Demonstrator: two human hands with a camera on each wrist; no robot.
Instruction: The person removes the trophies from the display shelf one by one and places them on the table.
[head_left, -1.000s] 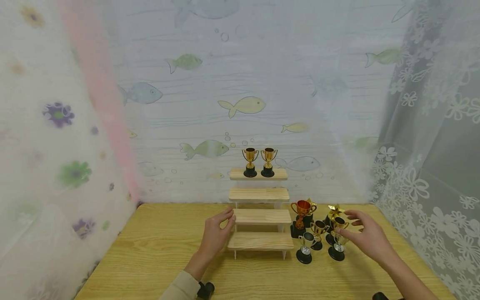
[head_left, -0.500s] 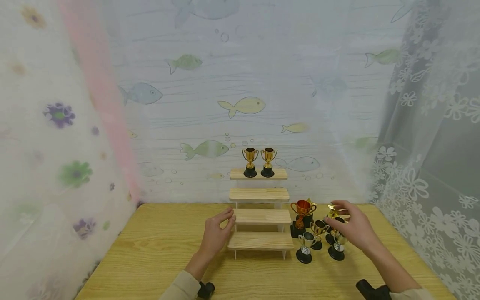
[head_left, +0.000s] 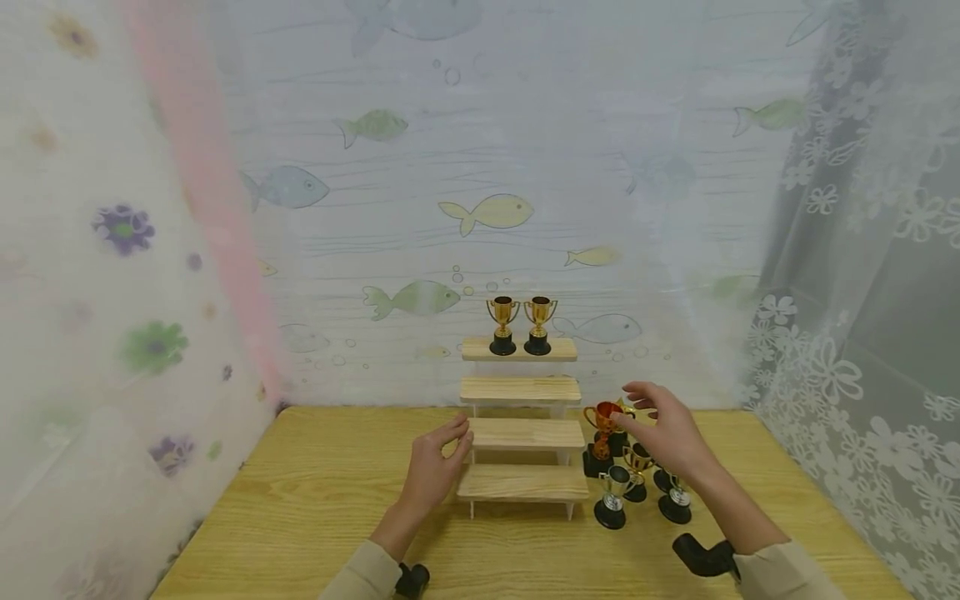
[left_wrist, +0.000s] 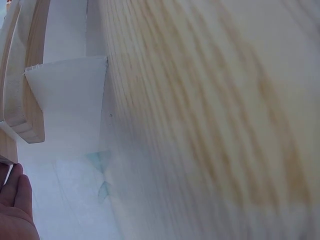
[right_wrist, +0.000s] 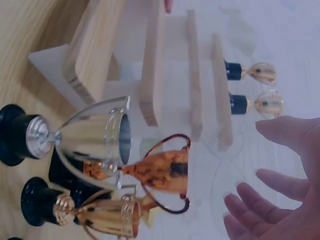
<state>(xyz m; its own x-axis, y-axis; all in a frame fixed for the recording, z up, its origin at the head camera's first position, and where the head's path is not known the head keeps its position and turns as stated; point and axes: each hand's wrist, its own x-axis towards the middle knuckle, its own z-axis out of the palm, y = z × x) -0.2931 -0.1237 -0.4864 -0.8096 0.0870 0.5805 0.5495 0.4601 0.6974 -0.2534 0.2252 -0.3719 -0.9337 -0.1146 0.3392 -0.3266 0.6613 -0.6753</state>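
My left hand (head_left: 433, 467) rests its fingertips against the left end of a middle step of a four-step wooden display stand (head_left: 525, 432). In the left wrist view its fingers (left_wrist: 22, 195) touch the wood's edge. My right hand (head_left: 667, 429), fingers spread and holding nothing, hovers over the red-orange trophy cup (head_left: 602, 450) right of the stand. A gold star trophy (head_left: 628, 407) stands behind that cup, partly hidden by the hand. Nearer stand a small gold trophy cup (head_left: 637, 458) and two silver ones, the left silver cup (head_left: 615, 492) and the right silver cup (head_left: 677, 500), the latter partly covered.
Two gold trophy cups, the left one (head_left: 503, 312) and the right one (head_left: 540, 312), stand upright on the top step. Black wrist devices (head_left: 705, 557) show at both sleeves. A fish-patterned curtain (head_left: 495, 150) hangs behind the wooden table (head_left: 322, 492).
My right hand has moved left, from the right-hand trophies past the star trophy to above the red-orange cup, with nothing held. My left hand stays at the stand.
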